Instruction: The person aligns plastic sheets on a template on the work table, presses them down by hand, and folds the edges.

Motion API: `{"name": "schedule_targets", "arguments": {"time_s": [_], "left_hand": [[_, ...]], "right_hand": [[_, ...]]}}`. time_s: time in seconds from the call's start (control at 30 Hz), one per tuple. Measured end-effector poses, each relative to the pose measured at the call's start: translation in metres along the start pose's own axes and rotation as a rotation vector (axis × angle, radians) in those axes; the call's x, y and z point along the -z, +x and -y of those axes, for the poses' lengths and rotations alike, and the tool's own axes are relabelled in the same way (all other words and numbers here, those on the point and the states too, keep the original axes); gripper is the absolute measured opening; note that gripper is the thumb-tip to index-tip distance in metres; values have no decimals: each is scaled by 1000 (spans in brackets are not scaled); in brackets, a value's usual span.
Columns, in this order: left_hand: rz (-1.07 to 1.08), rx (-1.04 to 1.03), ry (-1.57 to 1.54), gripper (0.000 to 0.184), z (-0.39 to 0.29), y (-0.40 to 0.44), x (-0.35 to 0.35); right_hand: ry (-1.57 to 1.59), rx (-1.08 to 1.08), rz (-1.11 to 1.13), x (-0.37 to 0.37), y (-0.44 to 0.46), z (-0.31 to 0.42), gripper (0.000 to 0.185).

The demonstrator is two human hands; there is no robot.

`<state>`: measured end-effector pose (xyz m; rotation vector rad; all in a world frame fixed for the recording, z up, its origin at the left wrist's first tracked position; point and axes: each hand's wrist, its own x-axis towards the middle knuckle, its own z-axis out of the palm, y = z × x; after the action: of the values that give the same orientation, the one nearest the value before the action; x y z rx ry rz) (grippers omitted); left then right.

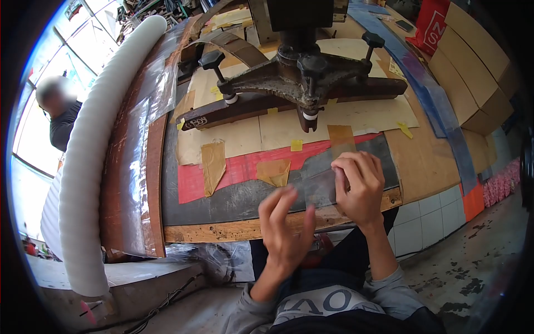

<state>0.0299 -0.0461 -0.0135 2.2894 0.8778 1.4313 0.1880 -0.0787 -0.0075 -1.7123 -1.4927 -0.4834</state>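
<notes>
My left hand point(285, 228) is over the table's front edge, fingers apart and slightly blurred, with nothing in it. To its right my right hand point(359, 186) has its fingers bent and pinched together above the dark mat point(239, 195); what they hold, if anything, I cannot make out. A faint clear sheet point(320, 189) shows between the hands. Brown tape pieces point(213, 167) lie on the red strip point(192, 181) and beside it, and another brown tape piece point(340, 138) is just above my right hand. Behind them lies a pale board point(239, 136).
A black metal press frame point(306, 83) with knobs stands over the board. At the left are a white foam roll point(89, 150) and clear plastic film point(136, 167). Cardboard boxes point(473, 67) stand at the right. Another person point(58, 111) is at the far left.
</notes>
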Motion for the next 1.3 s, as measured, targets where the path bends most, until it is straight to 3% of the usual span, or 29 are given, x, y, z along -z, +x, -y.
{"name": "schedule_targets", "arguments": {"time_s": [0.07, 0.17, 0.27, 0.3, 0.37, 0.43, 0.53, 0.6, 0.7, 0.8, 0.9, 1.1, 1.2, 1.3], "left_hand": [[-14, 46, -123, 51, -3, -33, 12], [185, 115, -87, 64, -15, -36, 21], [373, 327, -346, 66, -15, -25, 19], [292, 265, -357, 59, -8, -22, 11], [295, 418, -500, 59, -1, -12, 7], [284, 502, -580, 58, 10, -9, 0], [322, 436, -362, 62, 2, 2, 13], [313, 397, -425, 65, 6, -2, 13], [389, 315, -389, 57, 6, 5, 17], [315, 198, -375, 56, 5, 6, 15], [409, 285, -538, 53, 13, 2, 18], [496, 193, -495, 32, 22, 7, 19], [556, 355, -401, 26, 10, 14, 26], [416, 138, -232, 30, 12, 1, 17]], "right_hand": [[20, 17, -91, 1, 1, 2, 25], [57, 58, -216, -1, 10, 9, 25], [43, 70, -210, -2, 23, 22, 24], [24, 83, -179, 0, 25, 25, 21], [-28, 105, -128, 7, 28, 25, 16], [-46, 121, 58, 26, 20, 34, 11], [49, 136, 349, 52, -8, 50, 9], [134, 144, 495, 73, -20, 53, 11], [468, 35, 600, 101, -21, 54, 12], [494, 29, 722, 95, -15, 46, 11], [538, 91, 625, 79, -13, 39, 9], [429, 114, 753, 74, -20, 36, 9], [497, 152, 756, 81, -24, 32, 10], [603, 73, 726, 84, -22, 30, 11]]}}
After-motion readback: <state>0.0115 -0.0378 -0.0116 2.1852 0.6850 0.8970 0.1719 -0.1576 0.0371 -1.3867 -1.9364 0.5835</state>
